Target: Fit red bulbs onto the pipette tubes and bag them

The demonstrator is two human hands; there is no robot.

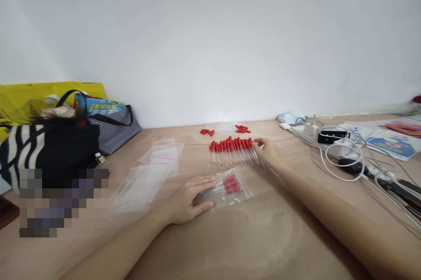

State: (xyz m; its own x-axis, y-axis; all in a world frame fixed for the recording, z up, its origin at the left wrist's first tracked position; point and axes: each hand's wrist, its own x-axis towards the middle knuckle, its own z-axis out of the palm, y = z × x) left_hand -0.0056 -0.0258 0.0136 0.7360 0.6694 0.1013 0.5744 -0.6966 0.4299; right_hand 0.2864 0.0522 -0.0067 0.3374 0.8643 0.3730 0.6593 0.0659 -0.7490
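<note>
My left hand (194, 194) lies on a clear zip bag (246, 190), fingers stretched out and thumb apart, pressing the bag's left end to the table. Inside the bag are several droppers with red bulbs (232, 183). Beyond it, a row of droppers (230, 150) lies side by side, red bulbs away from me and thin clear tubes toward me. At the row's right end my right hand (267, 150) has its thumb and fingertips closed on what appears to be the last dropper; the fingers partly hide it.
Flat clear bags (148, 183) are spread left of my left hand. More red bulbs lie near the wall, in a left group (207, 132) and a right group (242, 129). Bags (113, 124) crowd the left; a power strip with cables (332, 137) and papers (391, 144) occupy the right.
</note>
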